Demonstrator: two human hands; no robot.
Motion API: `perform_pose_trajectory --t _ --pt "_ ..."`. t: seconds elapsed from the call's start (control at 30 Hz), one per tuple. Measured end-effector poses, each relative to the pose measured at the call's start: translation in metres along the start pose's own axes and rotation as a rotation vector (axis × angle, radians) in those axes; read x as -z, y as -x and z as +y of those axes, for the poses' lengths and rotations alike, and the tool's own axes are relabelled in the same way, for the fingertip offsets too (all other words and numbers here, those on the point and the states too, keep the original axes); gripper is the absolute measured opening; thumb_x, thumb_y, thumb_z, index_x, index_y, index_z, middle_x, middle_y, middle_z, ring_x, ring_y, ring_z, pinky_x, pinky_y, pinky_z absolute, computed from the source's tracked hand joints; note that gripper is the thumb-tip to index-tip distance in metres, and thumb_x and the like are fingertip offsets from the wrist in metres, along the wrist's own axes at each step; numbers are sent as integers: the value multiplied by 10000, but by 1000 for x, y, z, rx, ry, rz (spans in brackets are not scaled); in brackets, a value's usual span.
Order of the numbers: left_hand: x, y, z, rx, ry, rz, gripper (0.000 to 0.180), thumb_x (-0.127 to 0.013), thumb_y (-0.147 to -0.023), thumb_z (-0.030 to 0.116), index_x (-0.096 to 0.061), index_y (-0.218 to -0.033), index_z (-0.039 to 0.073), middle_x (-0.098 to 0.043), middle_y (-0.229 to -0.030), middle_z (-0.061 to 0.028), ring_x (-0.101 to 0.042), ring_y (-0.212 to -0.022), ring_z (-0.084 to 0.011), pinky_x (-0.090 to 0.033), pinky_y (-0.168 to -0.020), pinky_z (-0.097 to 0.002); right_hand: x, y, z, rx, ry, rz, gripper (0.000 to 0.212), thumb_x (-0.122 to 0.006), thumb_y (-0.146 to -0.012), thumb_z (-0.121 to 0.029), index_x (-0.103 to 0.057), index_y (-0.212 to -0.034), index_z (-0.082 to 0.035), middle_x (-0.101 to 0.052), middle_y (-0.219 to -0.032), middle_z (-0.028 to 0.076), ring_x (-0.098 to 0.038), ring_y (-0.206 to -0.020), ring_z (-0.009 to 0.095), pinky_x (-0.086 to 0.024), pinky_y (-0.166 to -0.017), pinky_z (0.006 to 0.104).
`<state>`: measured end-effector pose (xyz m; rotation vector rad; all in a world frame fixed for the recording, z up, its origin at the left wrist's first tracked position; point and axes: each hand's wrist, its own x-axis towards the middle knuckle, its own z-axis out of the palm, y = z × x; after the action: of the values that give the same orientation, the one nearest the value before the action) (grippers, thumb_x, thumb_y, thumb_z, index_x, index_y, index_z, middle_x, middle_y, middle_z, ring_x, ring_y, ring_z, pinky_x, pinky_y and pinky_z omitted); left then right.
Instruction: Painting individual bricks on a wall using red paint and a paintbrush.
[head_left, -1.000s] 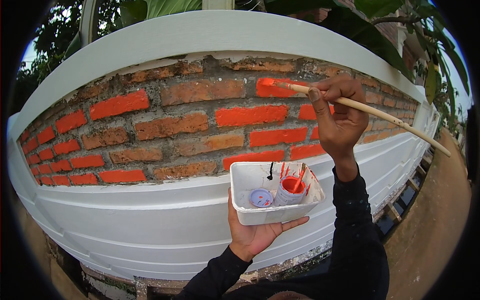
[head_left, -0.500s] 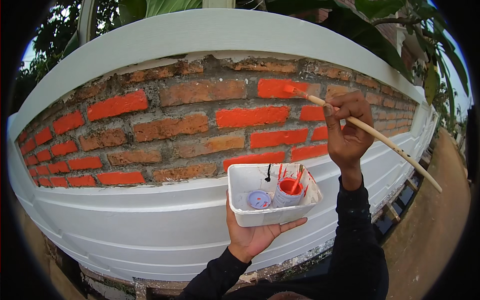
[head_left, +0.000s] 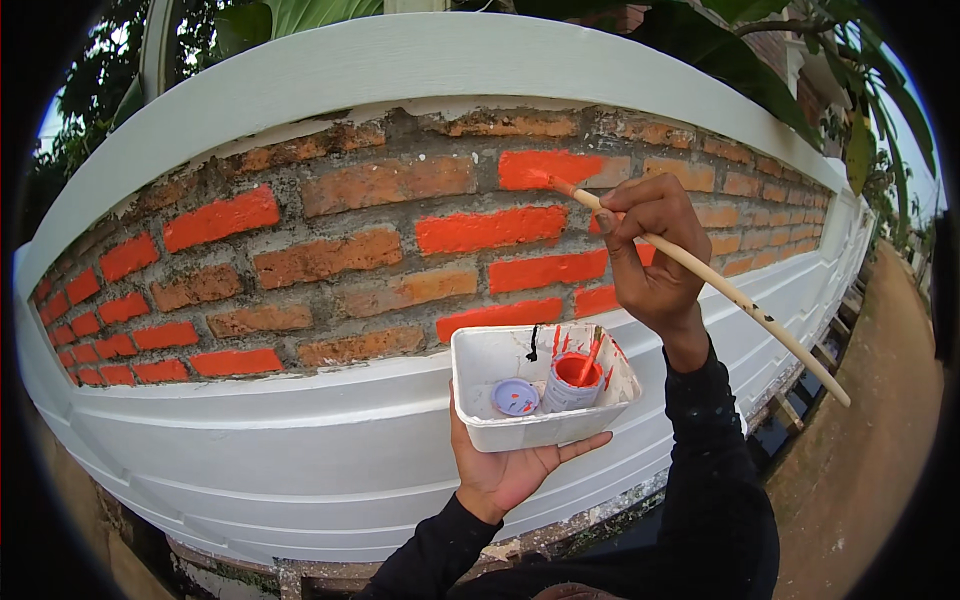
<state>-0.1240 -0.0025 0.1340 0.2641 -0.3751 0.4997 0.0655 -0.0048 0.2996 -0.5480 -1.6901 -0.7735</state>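
My right hand pinches a long wooden-handled paintbrush. Its red bristles touch a brick in the upper row, whose left and middle part is wet red while the right end is bare. My left hand holds up a white plastic tub from below, thumb along its left side. Inside stand an open jar of red paint with a stick or second brush leaning in it, and a round pale lid lying flat. Red smears mark the tub's inner wall.
Several bricks of the wall are bare; others are red, with grey mortar between. A white coping runs above and a white ledge below. Leaves hang over the top. A dirt path lies at the right.
My right hand and the brush have moved left along the upper brick, and the bristles now sit nearer its left end. The view has shifted slightly; the tub stays in my left hand.
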Motion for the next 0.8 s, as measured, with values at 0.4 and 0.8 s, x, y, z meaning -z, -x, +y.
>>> perform_pose_trajectory --t 0.4,0.8 --pt "1 3 -3 -6 6 -34 1016 -378 -888 817 -129 -1615 153 -190 -1644 -214 -251 -1472 -521 -202 -1147 -767 10 8 6 -38 22 13 214 -688 -863 119 -545 -850 -38 -630 -946 120 -649 -894 201 -551 -766 307" --pt "3 1 -3 2 -10 -14 1020 -360 -883 829 -114 -1616 164 -181 -1644 -210 -251 -1471 -520 -205 -1149 -766 21 11 14 -198 -117 229 194 -671 -917 94 -521 -960 -22 -601 -961 93 -662 -879 160 -578 -810 277"
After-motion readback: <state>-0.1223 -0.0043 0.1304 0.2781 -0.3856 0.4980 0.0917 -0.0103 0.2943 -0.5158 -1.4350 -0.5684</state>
